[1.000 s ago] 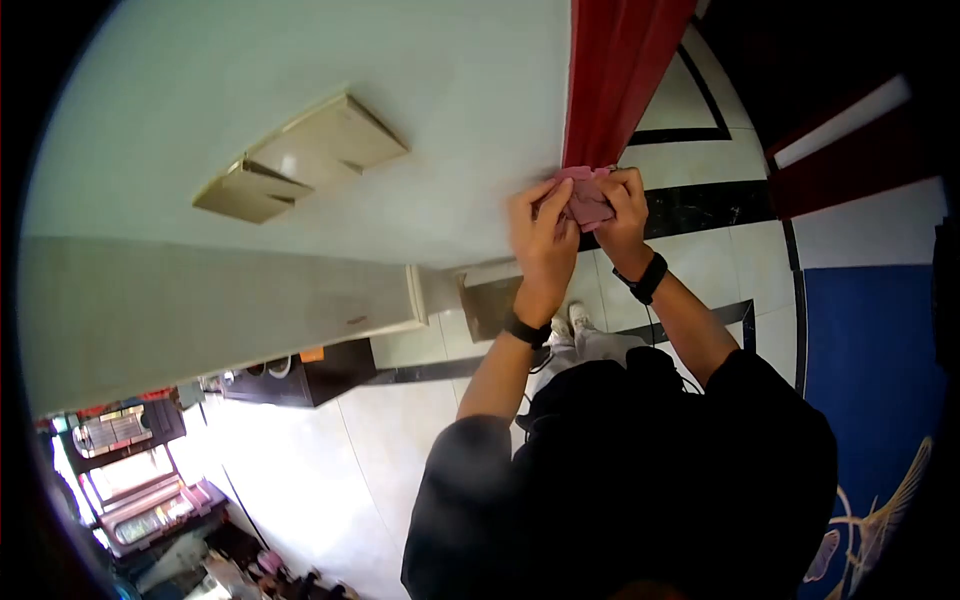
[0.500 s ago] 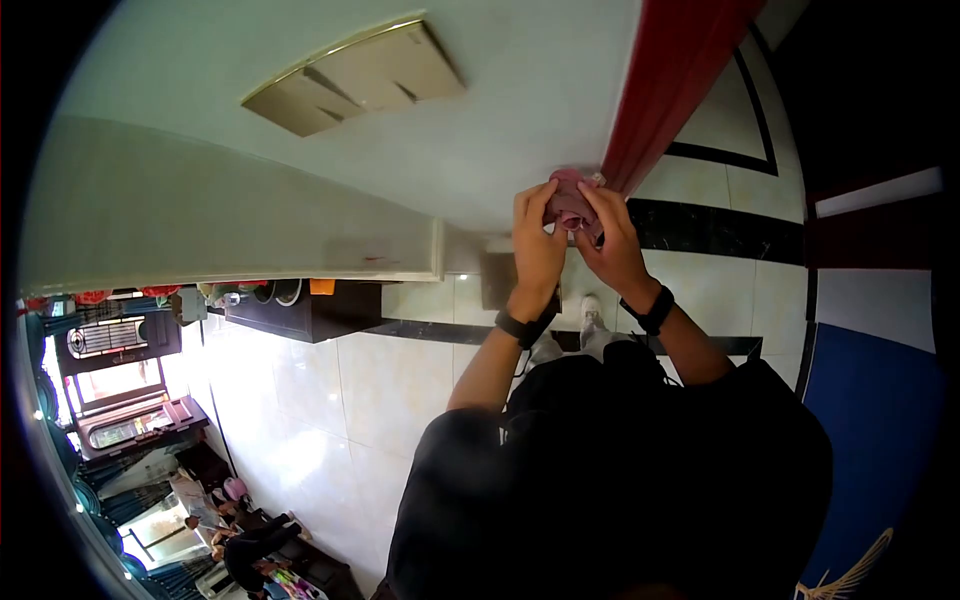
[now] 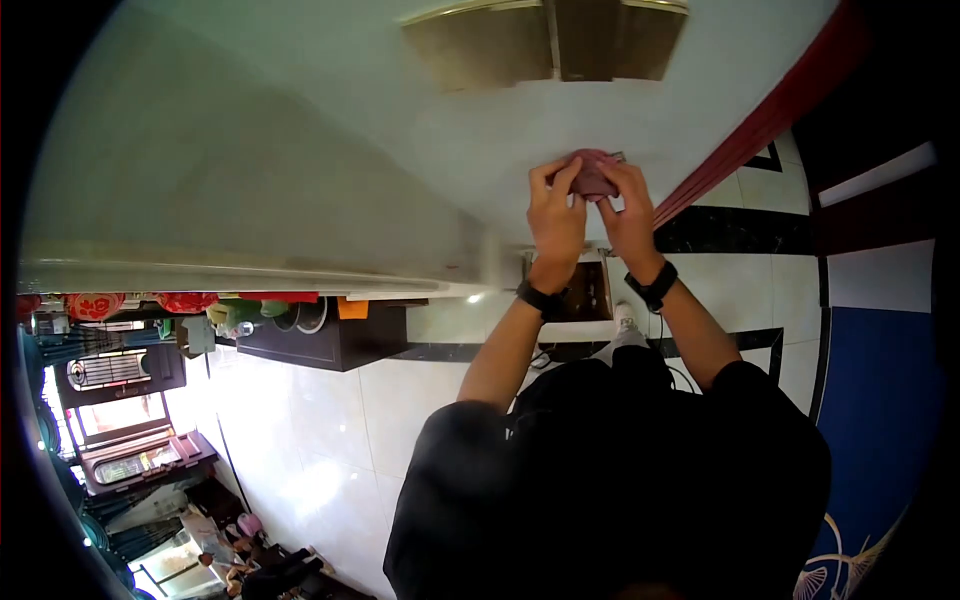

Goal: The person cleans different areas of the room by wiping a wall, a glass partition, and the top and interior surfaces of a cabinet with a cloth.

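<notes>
Both hands are raised in front of me at a pale wall (image 3: 440, 130). Between them is a bunched pink cloth (image 3: 592, 176). My left hand (image 3: 557, 218) grips its left side with bent fingers, and my right hand (image 3: 630, 215) has its fingers closed on the right side. A small light-coloured bit shows at the cloth's upper right edge, too small to name. Whether the cloth touches the wall I cannot tell. Above it, a gold switch plate (image 3: 510, 45) is fixed to the wall. Each wrist wears a dark band.
A red trim strip (image 3: 760, 125) runs along the right of the wall. Below my hands stands a brown box-like thing (image 3: 588, 293), near my shoe (image 3: 625, 316). A dark cabinet (image 3: 310, 335) stands to the left. Another person (image 3: 275, 575) is far off at lower left.
The view has shifted, so the switch plate now sits higher and further right. My hands have moved slightly right with the cloth, which now looks more bunched, its rolled opening no longer showing.
</notes>
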{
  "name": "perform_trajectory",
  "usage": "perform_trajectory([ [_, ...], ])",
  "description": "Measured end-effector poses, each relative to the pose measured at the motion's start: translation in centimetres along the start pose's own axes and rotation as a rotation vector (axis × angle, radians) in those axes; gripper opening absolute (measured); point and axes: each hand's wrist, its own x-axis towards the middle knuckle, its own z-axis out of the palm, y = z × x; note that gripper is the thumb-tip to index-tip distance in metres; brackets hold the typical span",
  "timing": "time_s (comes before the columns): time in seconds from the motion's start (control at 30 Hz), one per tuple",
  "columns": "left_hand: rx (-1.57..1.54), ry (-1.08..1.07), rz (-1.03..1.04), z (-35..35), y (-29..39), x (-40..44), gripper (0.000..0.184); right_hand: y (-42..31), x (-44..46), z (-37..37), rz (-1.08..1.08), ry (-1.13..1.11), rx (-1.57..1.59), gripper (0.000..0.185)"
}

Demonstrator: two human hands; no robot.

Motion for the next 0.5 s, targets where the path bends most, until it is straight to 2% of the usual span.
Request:
perform_trajectory([
  [0.1, 0.023, 0.055, 0.0, -3.5, -2.8, 0.5, 0.051, -1.7, 0.0, 4.4, 0.011, -0.002, 0.017, 0.045],
  [0.2, -0.066, 0.17, -0.111, -5.9, -4.8, 0.9, 0.051, -4.5, 0.5, 7.7, 0.012, -0.015, 0.054, 0.041],
  [0.27, -0.085, 0.225, -0.07, -7.1, -5.1, 1.7, 0.053, -5.6, 1.5, 9.0, -0.002, -0.017, 0.072, 0.041],
  [0.3, -0.095, 0.251, -0.049, -7.8, -4.7, 2.4, 0.055, -6.2, 2.0, 9.3, 0.007, -0.02, 0.101, 0.048],
  [0.5, -0.086, 0.31, 0.097, -7.6, 0.0, 5.2, 0.053, -8.2, 5.6, 5.9, -0.178, 0.139, 0.044, 0.046],
])
